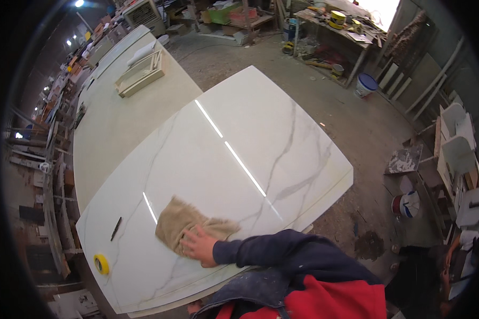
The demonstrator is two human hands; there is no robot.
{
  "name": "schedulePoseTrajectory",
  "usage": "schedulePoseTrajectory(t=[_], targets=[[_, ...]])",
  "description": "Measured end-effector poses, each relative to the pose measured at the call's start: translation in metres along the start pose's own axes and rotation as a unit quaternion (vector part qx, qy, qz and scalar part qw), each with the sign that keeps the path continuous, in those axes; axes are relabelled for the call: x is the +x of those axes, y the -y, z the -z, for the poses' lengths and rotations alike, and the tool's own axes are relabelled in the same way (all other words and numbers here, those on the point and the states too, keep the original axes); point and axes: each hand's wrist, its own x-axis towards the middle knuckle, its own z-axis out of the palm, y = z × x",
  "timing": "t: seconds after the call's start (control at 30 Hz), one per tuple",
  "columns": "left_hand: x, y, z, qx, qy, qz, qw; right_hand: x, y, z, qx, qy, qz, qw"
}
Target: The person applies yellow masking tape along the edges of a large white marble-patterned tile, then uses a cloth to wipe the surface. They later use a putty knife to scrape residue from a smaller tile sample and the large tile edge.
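Note:
My right hand (199, 246) lies palm down on a crumpled tan cloth (183, 220), fingers spread and pressed against it. The cloth rests on a glossy white slab (223, 175) with grey marble-like veins, near its front edge. Only a bit of my left hand (195, 307) shows below that edge, beside my dark clothing; its fingers are mostly hidden. To the left of the cloth lies a thin black pen-like tool (116, 228). A roll of yellow tape (101, 264) sits near the slab's left corner.
Behind the slab stretches a pale board surface (127, 117) carrying a light wooden frame (141, 74). A cluttered workbench (346, 32) stands at the far right, with a white bucket (366, 85) near it. Another bucket (405, 204) stands right of the slab.

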Motion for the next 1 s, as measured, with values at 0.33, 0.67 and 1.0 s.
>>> schedulePoseTrajectory(t=[0.33,0.67,1.0], targets=[[-0.037,-0.024,-0.046,-0.02,0.026,0.047,0.998,-0.039,-0.269,0.068,-0.141,-0.233,-0.396,0.877],[-0.07,-0.009,-0.113,-0.001,0.063,0.064,0.996,-0.608,-0.359,0.192,-0.214,-0.116,-0.81,0.533],[-0.037,0.039,-0.026,-0.24,-0.222,0.083,0.941,-0.35,-0.222,0.223,-0.141,-0.516,-0.566,0.627]])
